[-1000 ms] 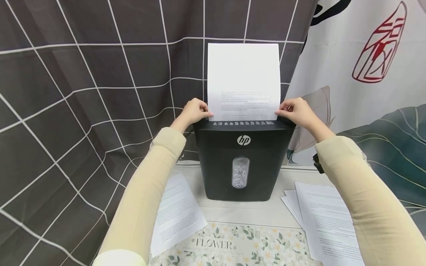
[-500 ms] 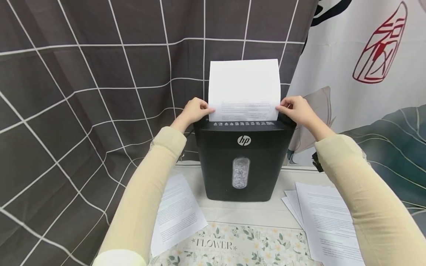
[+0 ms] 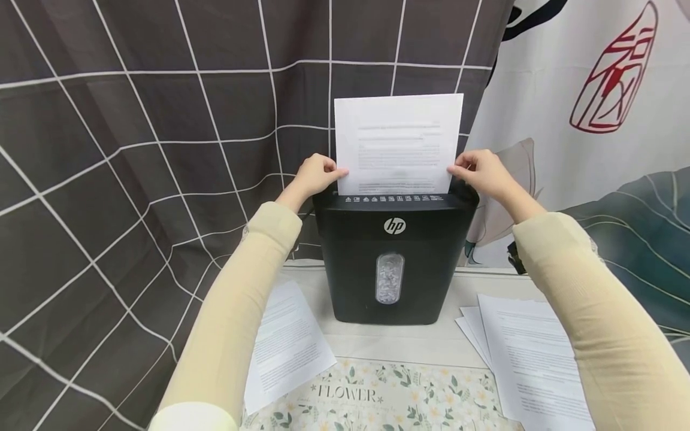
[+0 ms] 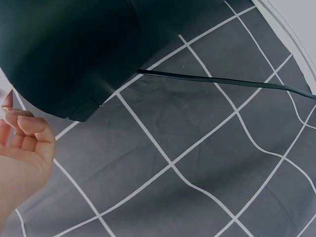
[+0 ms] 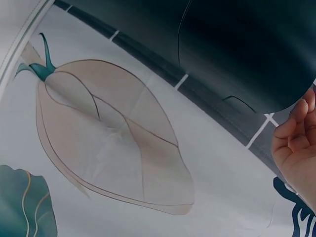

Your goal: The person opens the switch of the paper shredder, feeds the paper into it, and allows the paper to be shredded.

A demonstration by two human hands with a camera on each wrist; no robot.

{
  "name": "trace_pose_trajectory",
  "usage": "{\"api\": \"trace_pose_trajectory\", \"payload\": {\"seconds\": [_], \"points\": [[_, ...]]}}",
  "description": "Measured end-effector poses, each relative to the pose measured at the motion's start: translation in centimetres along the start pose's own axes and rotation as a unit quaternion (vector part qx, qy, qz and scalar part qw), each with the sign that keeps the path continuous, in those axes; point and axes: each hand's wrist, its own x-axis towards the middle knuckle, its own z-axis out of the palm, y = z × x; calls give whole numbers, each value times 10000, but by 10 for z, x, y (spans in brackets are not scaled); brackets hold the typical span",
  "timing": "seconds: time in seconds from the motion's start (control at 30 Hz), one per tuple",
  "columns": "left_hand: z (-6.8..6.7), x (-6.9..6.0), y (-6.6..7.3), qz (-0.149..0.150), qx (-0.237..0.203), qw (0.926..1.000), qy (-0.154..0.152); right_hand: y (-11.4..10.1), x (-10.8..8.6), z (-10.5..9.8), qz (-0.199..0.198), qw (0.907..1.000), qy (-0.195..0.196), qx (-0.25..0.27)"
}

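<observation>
A printed sheet of paper (image 3: 399, 140) stands upright in the top slot of a black HP paper shredder (image 3: 353, 263), its lower end hidden inside. My left hand (image 3: 317, 176) pinches the sheet's left edge between thumb and fingers, just above the slot. Opposite it, my right hand (image 3: 481, 172) pinches the right edge at about the same height. In the left wrist view, the left hand (image 4: 24, 153) has curled fingers beside the shredder's dark side (image 4: 69, 54). The right wrist view catches part of the right hand (image 5: 298, 140) near the other side; the sheet is barely visible there.
Pale paper bits show through the shredder's window (image 3: 389, 279). One printed sheet (image 3: 288, 347) lies at left on the table, several more sheets (image 3: 530, 353) at right. A floral mat (image 3: 399, 398) lies in front. A grid-patterned curtain (image 3: 162, 179) hangs close behind and left; a black cord (image 4: 222, 80) runs behind.
The sheet first sank lower into the slot; its upper part has since tipped toward me, showing more print. Both hands keep their pinch at the edges, rising only slightly.
</observation>
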Motion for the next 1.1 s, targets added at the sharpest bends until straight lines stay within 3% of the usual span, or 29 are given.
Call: {"api": "trace_pose_trajectory", "payload": {"seconds": [1.1], "points": [[0, -3, -2, 197, 102, 9997, 40, 0, 0, 3, -269, 9993, 244, 70]]}}
